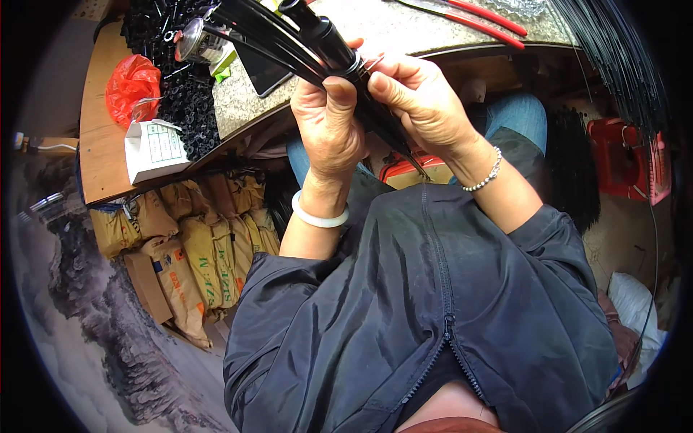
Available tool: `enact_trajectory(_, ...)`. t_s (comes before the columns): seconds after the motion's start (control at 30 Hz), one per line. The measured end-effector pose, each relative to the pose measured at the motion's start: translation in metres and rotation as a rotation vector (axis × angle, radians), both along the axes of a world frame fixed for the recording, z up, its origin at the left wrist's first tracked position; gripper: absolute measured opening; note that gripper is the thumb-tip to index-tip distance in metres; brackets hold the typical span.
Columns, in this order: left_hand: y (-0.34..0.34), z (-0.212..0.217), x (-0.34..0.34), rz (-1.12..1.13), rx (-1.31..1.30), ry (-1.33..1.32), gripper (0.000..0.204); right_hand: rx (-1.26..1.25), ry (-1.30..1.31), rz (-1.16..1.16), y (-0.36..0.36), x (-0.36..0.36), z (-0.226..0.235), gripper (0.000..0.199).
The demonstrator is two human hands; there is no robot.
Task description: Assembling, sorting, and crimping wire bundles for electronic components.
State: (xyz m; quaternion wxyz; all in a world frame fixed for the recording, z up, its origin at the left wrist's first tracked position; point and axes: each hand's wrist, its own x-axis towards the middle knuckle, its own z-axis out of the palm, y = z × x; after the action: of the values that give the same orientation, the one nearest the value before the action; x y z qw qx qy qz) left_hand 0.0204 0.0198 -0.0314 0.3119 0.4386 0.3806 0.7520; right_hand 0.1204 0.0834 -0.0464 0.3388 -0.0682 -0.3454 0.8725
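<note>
My left hand (325, 130), with a white bangle at its wrist, is closed around a bundle of thin black rods (260, 32). A thicker black tube (325, 40) with a knobbed end lies along the bundle, and its lower part sits between my two hands. Thumb and fingers of my right hand (426, 101), below which hangs a beaded bracelet, pinch together beside a ring on the tube. A thin strand shows at those fingertips, too fine to name. Below my hands the dark rods taper toward my lap.
Many small black parts (191, 108) are heaped on the table at left, near a red plastic bag (133, 86) and a white box (155, 151). Red-handled pliers (484, 25) lie beyond my hands. Long black rods (613, 58) hang at right; packed sacks (195, 245) fill the lower left.
</note>
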Motion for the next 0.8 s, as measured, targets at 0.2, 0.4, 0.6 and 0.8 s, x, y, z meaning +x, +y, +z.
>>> enact_trajectory(0.2,0.0,0.005,0.0,-0.056,-0.037,0.049,0.06,-0.046,0.079,0.159,0.011,0.006,0.006,0.019)
enact_trajectory(0.4,0.001,0.005,-0.003,-0.075,-0.072,0.01,0.06,0.037,-0.094,0.095,0.002,0.004,0.008,0.016)
enact_trajectory(0.6,0.008,0.004,0.004,-0.022,0.032,-0.112,0.046,0.224,-0.089,-0.337,-0.016,-0.003,0.007,0.015)
enact_trajectory(0.8,0.006,0.001,-0.001,0.065,-0.027,-0.003,0.06,0.2,-0.06,-0.331,-0.023,-0.011,0.004,0.014)
